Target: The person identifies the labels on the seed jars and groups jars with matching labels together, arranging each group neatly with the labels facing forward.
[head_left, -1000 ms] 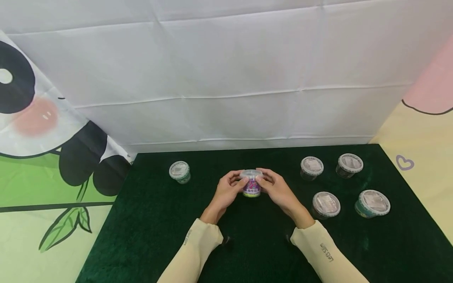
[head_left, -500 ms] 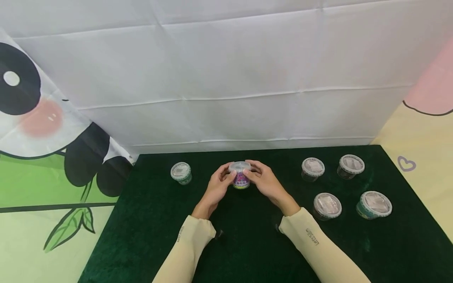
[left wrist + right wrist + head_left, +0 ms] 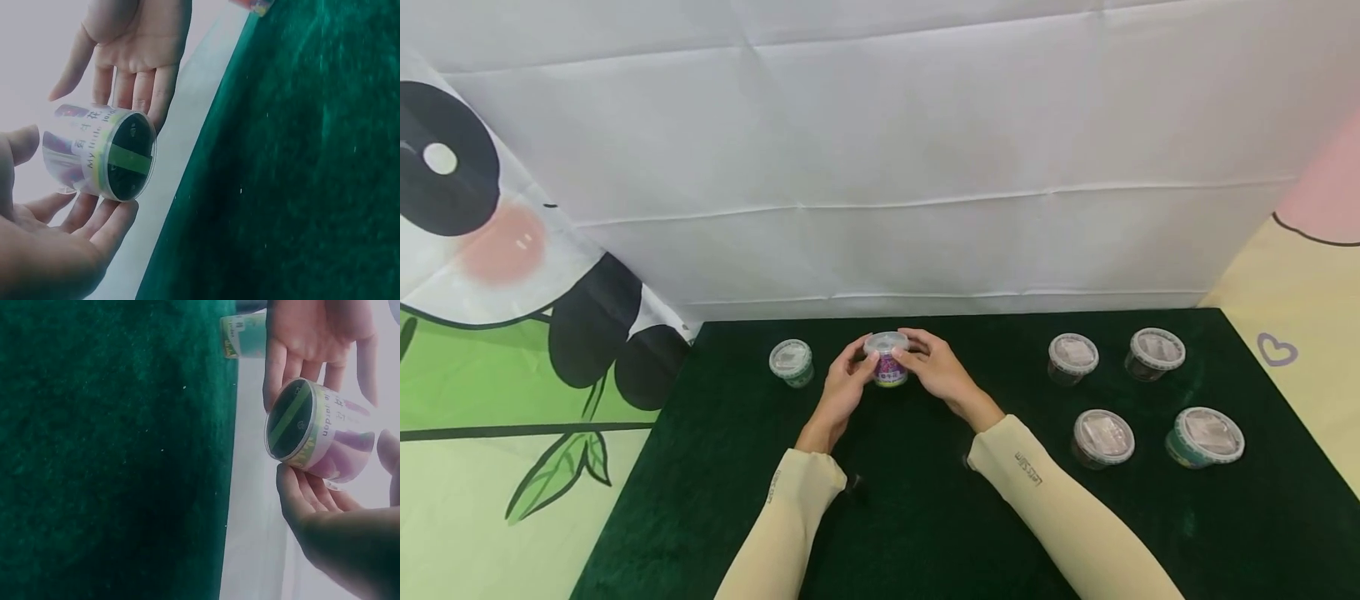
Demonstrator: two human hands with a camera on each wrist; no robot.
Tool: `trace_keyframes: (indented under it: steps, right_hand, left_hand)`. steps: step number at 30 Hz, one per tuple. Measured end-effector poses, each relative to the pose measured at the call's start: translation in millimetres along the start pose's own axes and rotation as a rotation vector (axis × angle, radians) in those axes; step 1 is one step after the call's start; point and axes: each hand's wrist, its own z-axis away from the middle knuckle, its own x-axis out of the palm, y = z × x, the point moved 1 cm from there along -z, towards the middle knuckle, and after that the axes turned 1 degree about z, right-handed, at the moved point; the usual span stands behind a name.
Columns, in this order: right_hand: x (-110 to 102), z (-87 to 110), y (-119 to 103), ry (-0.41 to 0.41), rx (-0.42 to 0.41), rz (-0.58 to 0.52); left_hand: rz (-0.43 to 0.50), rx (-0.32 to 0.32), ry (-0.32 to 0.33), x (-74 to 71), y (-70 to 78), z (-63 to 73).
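Observation:
Both hands hold a small round plastic tub point(image 3: 891, 368) with a clear lid and a purple flower label. My left hand point(image 3: 844, 382) grips its left side, and my right hand point(image 3: 942, 371) grips the right side. The thumbs lie at the near side, fingers reaching round behind. In the left wrist view the base of the tub point(image 3: 94, 150) shows dark contents and a light green strip. The right wrist view shows the same tub point(image 3: 340, 437) between the fingers of both hands, seemingly raised off the table.
A lidded tub point(image 3: 791, 362) stands at the back left of the dark green table point(image 3: 730, 500). On the right stand several more, among them one dark tub point(image 3: 1103, 438) and one teal tub point(image 3: 1206, 437). A white cloth point(image 3: 880, 167) hangs behind the table.
Both hands have carried the purple-labelled tub leftward and farther away, closer to the tub at the back left. The view has shifted slightly. The other tubs stay in place.

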Motion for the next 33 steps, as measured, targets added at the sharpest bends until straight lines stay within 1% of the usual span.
trace_keyframes:
  steps: [3, 7, 11, 15, 17, 27, 33]
  right_hand:
    - [1.1, -5.0, 0.6, 0.009, -0.007, 0.026]
    - [2.1, -11.3, 4.2, 0.009, -0.018, 0.037]
    - [3.0, -15.7, 8.3, 0.008, -0.028, 0.056]
    - [3.0, -18.0, 11.1, 0.01, -0.017, 0.086]
    - [2.6, -19.0, 12.4, 0.01, -0.01, 0.098]
    - [-1.4, -21.1, 17.8, -0.014, -0.019, 0.137]
    - [0.8, -19.3, 19.6, -0.015, -0.016, 0.147]
  left_hand:
    - [-0.004, 0.007, 0.005, -3.4, -1.9, -4.5]
    - [-0.001, 0.006, -0.005, -8.2, -6.2, -11.1]
    - [0.004, -0.014, -0.023, -11.8, -10.0, -15.5]
    - [0.01, -0.038, -0.035, -13.1, -12.1, -17.0]
    - [0.015, -0.041, -0.045, -13.5, -13.3, -18.0]
    - [0.014, -0.021, -0.113, -13.1, -13.9, -20.9]
    - [-0.004, -0.014, -0.118, -13.0, -17.8, -21.5]
